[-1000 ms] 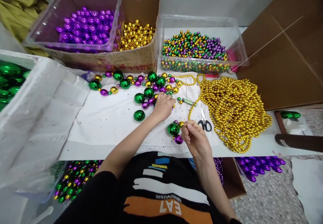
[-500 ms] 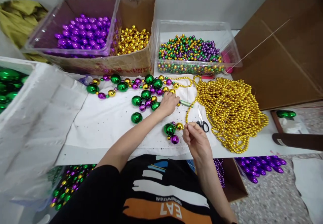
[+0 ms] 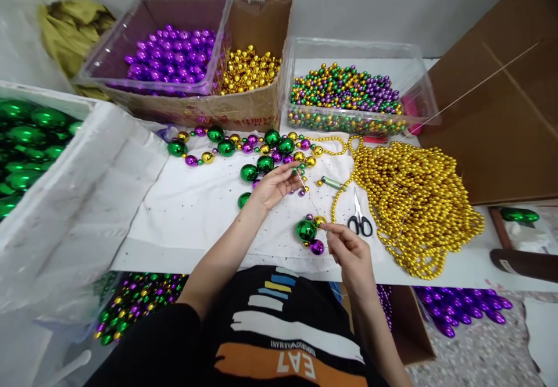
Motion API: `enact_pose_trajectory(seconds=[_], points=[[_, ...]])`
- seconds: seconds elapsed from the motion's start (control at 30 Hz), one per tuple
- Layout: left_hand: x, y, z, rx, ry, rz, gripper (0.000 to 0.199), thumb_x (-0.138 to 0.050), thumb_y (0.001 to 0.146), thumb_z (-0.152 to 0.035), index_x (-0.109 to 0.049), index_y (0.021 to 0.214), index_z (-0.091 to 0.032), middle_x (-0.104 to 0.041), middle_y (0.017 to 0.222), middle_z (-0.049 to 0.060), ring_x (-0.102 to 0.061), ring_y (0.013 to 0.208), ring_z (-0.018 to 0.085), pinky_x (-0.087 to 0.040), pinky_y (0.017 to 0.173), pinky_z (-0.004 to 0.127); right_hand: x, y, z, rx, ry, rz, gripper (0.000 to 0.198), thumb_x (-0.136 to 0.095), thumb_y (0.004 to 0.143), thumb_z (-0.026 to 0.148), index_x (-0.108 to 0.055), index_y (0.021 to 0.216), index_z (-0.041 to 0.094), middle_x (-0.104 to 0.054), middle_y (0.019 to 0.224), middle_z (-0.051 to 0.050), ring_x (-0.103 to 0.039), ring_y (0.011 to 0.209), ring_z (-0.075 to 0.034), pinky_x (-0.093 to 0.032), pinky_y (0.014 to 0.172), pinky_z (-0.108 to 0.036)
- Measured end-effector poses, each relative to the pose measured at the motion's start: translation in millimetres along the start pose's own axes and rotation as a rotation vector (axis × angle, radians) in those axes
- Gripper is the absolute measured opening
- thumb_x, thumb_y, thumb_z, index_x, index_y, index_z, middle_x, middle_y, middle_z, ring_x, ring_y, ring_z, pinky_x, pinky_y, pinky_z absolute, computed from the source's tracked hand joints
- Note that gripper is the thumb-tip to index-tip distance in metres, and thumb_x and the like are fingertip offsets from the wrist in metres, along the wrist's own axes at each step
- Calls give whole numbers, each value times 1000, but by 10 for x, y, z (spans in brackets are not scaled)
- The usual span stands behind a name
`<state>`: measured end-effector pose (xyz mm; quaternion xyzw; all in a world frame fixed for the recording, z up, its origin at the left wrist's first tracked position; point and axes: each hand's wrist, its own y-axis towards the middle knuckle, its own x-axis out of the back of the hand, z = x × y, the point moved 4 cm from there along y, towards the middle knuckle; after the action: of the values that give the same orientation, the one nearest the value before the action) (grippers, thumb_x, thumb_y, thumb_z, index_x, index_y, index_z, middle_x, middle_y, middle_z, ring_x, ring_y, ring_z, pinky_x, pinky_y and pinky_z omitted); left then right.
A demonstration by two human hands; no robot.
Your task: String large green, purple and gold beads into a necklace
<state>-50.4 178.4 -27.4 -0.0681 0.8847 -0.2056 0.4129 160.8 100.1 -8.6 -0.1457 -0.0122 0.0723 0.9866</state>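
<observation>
Above the white cloth, my left hand (image 3: 275, 186) has its fingertips closed on a small green bead (image 3: 297, 171). A pale thread (image 3: 310, 201) slants from there to my right hand (image 3: 352, 253), which pinches it between thumb and fingers. Beside the right fingertips lies a bead cluster with a large green ball (image 3: 306, 230), a purple ball (image 3: 317, 247) and a partly hidden gold one. Loose large green balls (image 3: 249, 172) lie behind my left hand, which covers some of the beads. A green thread spool (image 3: 332, 183) and black-handled scissors (image 3: 360, 218) rest to the right.
A heap of gold bead strings (image 3: 418, 207) covers the table's right side. A strung bead garland (image 3: 226, 147) crosses the back. Behind stand a bin of purple balls (image 3: 150, 76), a carton with gold beads (image 3: 196, 108) and a clear bin of mixed beads (image 3: 364, 117).
My left hand has drawn back from the loose beads and turned, now with a green bead at its fingertips. My right hand stays beside the cluster. The view has shifted slightly.
</observation>
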Motion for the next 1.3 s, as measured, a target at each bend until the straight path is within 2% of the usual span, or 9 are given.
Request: enact_pose_trajectory(seconds=[0.6, 0.73, 0.83, 0.9, 0.97, 1.0, 1.1, 1.17, 1.3], points=[[146, -49, -68, -121, 95, 52, 20, -64, 84, -9, -72, 101, -16, -70, 90, 3, -65, 80, 11, -54, 94, 36, -3, -58, -13, -30, -54, 24, 22, -68, 80, 36, -75, 94, 20, -56, 62, 1, -38, 52, -10, -28, 46, -23], [122, -82, -58, -179, 171, 72, 42, -71, 78, -14, -66, 120, -21, -68, 93, 1, -64, 76, 9, -55, 84, 31, -75, -1, -61, -44, -38, 37, 22, -69, 80, 37, -74, 93, 20, -59, 67, 0, -39, 52, -9, -28, 45, -23], [51, -164, -38, -183, 283, 102, 63, -75, 75, -17, -55, 134, -25, -67, 96, 1, -64, 78, 11, -55, 78, 29, -201, 87, -96, -73, 54, 54, 23, -70, 80, 39, -73, 93, 20, -54, 61, 3, -36, 49, -8, -25, 43, -22], [52, -261, -87, -209, 396, 122, 65, -76, 76, -21, -53, 136, -24, -68, 102, 4, -64, 80, 12, -54, 75, 28, -264, 135, -104, -86, 140, 62, 23, -71, 80, 40, -71, 91, 19, -49, 57, 5, -34, 46, -7, -24, 42, -21], [179, -391, -220, -308, 522, 47, 56, -75, 77, -27, -58, 130, -23, -68, 107, 6, -63, 78, 11, -52, 71, 26, -273, 159, -102, -79, 188, 55, 22, -72, 80, 39, -69, 89, 19, -50, 57, 5, -34, 44, -6, -23, 42, -21], [299, -467, -305, -372, 585, -50, 48, -74, 78, -30, -62, 124, -21, -68, 105, 6, -62, 76, 11, -51, 68, 25, -261, 162, -104, -73, 192, 52, 21, -72, 79, 38, -68, 88, 19, -52, 58, 5, -36, 45, -6, -24, 42, -21], [767, -731, -480, -519, 756, -483, 30, -69, 81, -39, -67, 102, -17, -67, 94, 5, -59, 74, 12, -48, 64, 25, -229, 150, -138, -70, 169, 52, 19, -73, 79, 36, -67, 85, 19, -55, 59, 3, -39, 46, -6, -25, 42, -20], [996, -863, -436, -534, 896, -664, 34, -70, 79, -42, -65, 102, -17, -66, 99, 7, -60, 84, 17, -50, 71, 29, -265, 138, -168, -79, 163, 77, 19, -73, 79, 35, -66, 84, 19, -55, 59, 3, -40, 46, -7, -27, 42, -20], [1071, -898, -122, -469, 1227, -620, 61, -82, 67, -38, -59, 120, -19, -60, 122, 12, -56, 116, 29, -46, 97, 43, -437, 133, -176, -85, 183, 132, 20, -72, 80, 38, -64, 82, 19, -56, 62, 3, -41, 46, -7, -30, 42, -21]])
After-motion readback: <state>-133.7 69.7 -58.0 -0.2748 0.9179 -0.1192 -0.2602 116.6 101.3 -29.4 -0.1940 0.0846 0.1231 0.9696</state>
